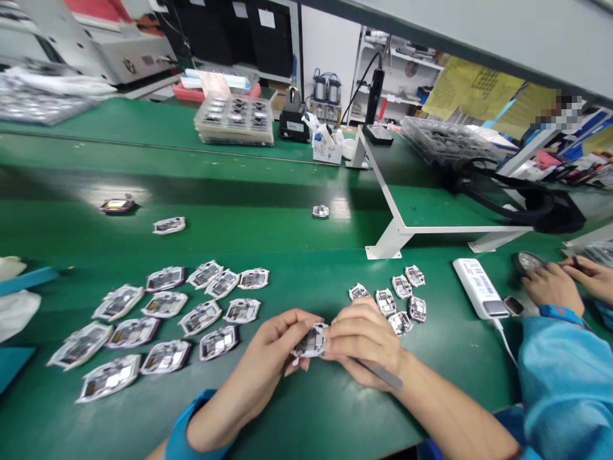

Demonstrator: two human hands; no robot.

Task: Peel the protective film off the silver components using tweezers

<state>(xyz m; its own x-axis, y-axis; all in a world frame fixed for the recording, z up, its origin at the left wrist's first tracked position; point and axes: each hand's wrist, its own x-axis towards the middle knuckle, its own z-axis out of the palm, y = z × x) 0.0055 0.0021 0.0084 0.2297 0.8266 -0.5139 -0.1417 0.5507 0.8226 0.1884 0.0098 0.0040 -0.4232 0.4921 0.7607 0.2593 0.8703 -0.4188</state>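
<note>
Both my hands meet at the middle of the green mat. My left hand (271, 342) and my right hand (364, 342) pinch a small white-edged circuit module (310, 340) between their fingers, partly hiding it. A flat metal tool (383, 375), possibly tweezers, sticks out from under my right hand. Nearest that hand lies a cluster of several similar modules (395, 297). A larger group of several foil-backed modules (165, 319) lies left of my left hand. Two more modules (168, 225) lie farther out on the mat.
A co-worker's hands (560, 284) and blue sleeve (565, 383) are at the right, beside a white power bank (479, 287). A white steel bench frame (395, 230) stands ahead. Stacked trays (234, 120) sit on the far bench.
</note>
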